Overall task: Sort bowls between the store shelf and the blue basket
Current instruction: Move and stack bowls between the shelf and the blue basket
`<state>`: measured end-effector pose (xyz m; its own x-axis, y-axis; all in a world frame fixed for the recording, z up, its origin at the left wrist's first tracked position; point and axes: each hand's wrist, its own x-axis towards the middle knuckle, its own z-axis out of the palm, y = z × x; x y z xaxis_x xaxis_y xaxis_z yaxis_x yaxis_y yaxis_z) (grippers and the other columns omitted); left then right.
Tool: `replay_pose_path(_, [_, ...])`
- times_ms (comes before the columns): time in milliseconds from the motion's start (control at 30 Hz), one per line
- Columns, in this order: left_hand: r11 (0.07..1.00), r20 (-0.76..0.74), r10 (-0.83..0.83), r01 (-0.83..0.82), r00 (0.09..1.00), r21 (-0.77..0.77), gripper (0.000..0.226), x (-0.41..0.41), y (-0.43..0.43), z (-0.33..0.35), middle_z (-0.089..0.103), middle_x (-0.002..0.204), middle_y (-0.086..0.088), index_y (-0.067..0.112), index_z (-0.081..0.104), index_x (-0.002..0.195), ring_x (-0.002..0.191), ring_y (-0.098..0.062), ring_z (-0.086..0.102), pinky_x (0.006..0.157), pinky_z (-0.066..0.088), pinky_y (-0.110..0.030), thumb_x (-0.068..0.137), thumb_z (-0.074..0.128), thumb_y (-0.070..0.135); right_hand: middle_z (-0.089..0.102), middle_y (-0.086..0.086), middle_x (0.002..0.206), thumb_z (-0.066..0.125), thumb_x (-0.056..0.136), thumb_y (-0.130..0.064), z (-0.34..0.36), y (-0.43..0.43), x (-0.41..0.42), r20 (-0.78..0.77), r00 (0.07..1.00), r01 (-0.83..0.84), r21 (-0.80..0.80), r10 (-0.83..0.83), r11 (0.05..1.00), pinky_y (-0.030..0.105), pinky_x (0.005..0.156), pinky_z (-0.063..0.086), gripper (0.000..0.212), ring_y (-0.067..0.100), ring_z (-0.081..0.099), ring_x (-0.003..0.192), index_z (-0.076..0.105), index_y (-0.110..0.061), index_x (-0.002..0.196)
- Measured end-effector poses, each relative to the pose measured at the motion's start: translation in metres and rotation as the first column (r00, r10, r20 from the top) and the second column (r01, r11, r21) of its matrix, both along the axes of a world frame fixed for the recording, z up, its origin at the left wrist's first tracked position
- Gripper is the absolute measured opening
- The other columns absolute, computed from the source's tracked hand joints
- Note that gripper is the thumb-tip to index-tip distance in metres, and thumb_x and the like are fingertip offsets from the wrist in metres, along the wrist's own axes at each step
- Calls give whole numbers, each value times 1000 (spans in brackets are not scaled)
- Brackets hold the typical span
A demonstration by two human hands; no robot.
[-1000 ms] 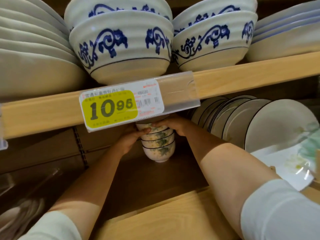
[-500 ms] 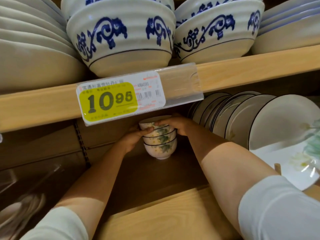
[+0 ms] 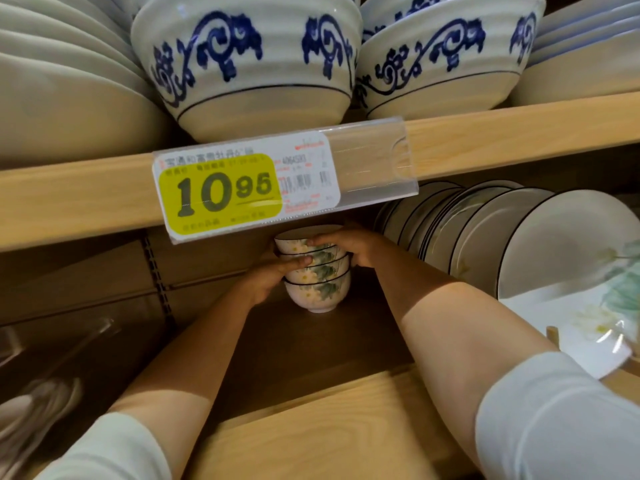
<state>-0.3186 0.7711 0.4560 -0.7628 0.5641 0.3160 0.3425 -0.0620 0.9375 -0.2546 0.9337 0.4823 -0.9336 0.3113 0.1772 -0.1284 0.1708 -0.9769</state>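
A stack of small daisy-print bowls stands upright deep on the lower shelf, below the price tag and near a leaning row of plates. The left hand clasps the stack's left side, thumb laid across the front, while the right hand curls over the top bowl's right rim. Whether the bottom foot rests on the board cannot be told.

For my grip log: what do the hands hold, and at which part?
The stack of small floral bowls. The left hand grips its left side, thumb across the front; the right hand grips its upper right side.
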Motion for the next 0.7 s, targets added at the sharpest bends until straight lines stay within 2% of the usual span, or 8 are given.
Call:
replay_pose_path(133, [1000,10,-3,3,1000,4,58,-2,1,0,62,113,2,20,46,128,89,-2,61,65,52,-17,80,73,1,68,8,117,89,64,-20,0,0,0,2,1000,-5,-4,5,1000,21,50,50,76,16,67,90,54,-15,130])
replay_pose_path(267, [1000,24,1,-1,1000,3,64,-4,1,-2,60,124,-3,17,43,133,105,-16,61,87,51,-33,79,74,2,69,9,116,86,68,-22,1,-3,1,34,999,-19,23,18,1000,19,46,50,63,13,67,83,58,-17,125])
replay_pose_path(333, [1000,30,0,0,1000,-6,64,-5,1,-3,60,126,-3,18,43,133,108,-17,59,91,49,-36,79,75,4,69,8,115,85,69,-23,1,-3,0,42,999,-5,50,3,999,20,48,50,59,15,66,87,58,-20,122])
replay_pose_path(467, [1000,25,-18,18,1000,-5,58,-6,1,-3,62,120,0,21,47,128,99,-11,62,79,51,-28,79,75,5,69,-4,92,83,71,-28,1,-3,0,73,997,2,86,-9,996,18,46,47,39,9,64,77,61,-27,103])
replay_pose_path(600, [999,12,-35,35,999,-26,58,-9,1,-4,63,123,-3,18,48,130,109,-18,61,85,51,-30,80,75,6,66,-12,84,81,73,-33,2,-2,-1,93,996,3,115,-14,993,22,49,43,27,4,60,73,61,-31,91])
replay_pose_path(700, [999,-4,-38,37,999,-27,51,-11,1,-4,65,117,0,23,52,121,96,-7,65,73,53,-21,79,75,7,66,-15,79,82,72,-29,2,-2,-2,60,998,9,93,-15,996,13,36,43,25,-3,62,62,62,-30,87])
